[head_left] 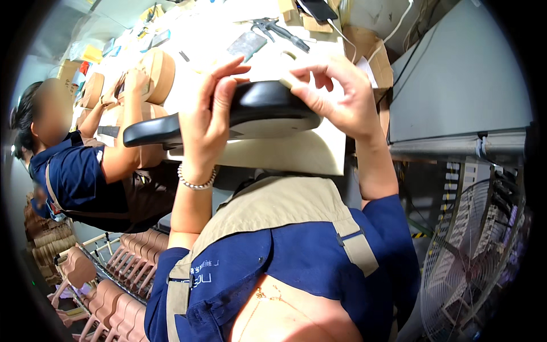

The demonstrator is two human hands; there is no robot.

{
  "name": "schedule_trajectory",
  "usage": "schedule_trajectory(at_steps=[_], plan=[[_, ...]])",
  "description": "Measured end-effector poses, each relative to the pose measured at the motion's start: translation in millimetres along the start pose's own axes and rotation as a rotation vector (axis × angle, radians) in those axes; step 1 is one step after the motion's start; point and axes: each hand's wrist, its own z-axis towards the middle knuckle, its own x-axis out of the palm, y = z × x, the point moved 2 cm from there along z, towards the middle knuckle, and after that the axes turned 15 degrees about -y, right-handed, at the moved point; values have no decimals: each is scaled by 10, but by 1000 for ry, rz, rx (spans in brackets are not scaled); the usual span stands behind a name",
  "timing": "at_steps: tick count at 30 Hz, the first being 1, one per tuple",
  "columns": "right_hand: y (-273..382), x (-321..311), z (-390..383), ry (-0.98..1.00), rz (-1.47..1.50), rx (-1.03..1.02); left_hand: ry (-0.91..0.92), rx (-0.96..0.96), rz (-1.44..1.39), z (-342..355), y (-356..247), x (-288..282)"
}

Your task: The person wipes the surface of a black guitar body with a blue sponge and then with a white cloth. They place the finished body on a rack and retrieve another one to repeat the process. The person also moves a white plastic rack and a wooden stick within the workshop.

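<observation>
Left hand (209, 111): forearm upright, wrist roughly straight, fingers raised and half curled, thumb standing apart from them; half open, cannot tell if it grips. Right hand (336, 91): reaches up, bends inward at wrist; thumb and forefinger nearly together at the upper right edge of a glossy black piece (268, 100), other fingers loosely curled; cannot tell if anything is pinched. Piece lies between the hands, over the near edge of the table (319, 157), narrow end out past left wrist. Beyond: grey block (247, 44), black hand tool (283, 33). At left, co-worker (74, 176) handling tan wooden body (161, 74).
</observation>
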Motion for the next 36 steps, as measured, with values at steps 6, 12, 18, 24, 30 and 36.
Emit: schedule_trajectory(at_steps=[6,12,18,24,30,36], plan=[[165,123,167,75,-144,-274,-48,154,61,3,-39,-9],[199,140,176,140,-271,-350,-156,107,45,-50,33,-12],[160,119,225,16,-488,-293,-225,287,247,-48,47,37],[111,312,142,-240,-407,-202,-296,383,287,-88,99,67],[-122,-19,262,-598,267,239,-327,223,164,-136,78,46],[168,277,168,-136,-283,-124,-330,146,123,-132,147,15]])
